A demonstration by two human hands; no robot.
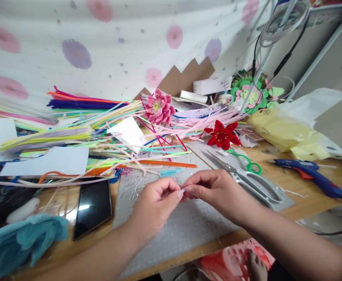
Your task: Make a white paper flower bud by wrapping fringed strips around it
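Observation:
My left hand point(156, 207) and my right hand point(212, 187) meet over the grey cutting mat point(171, 242), thumbs and forefingers pinched together. Between the fingertips shows a tiny pale, whitish piece point(184, 190); most of it is hidden, so its kind cannot be told. Beside my left hand, thin white wires point(132, 190) lie on the mat. Large metal scissors point(244, 179) rest open-bladed just past my right hand. Light-blue short strips point(171, 172) lie beyond the fingers.
Bundles of coloured pipe cleaners point(50, 138) fill the left and back. A pink flower point(158, 106) and a red flower point(222, 134) stand behind. A blue glue gun point(311, 171) lies right; a black phone point(93, 207) and blue fuzzy petals point(27, 238) are left.

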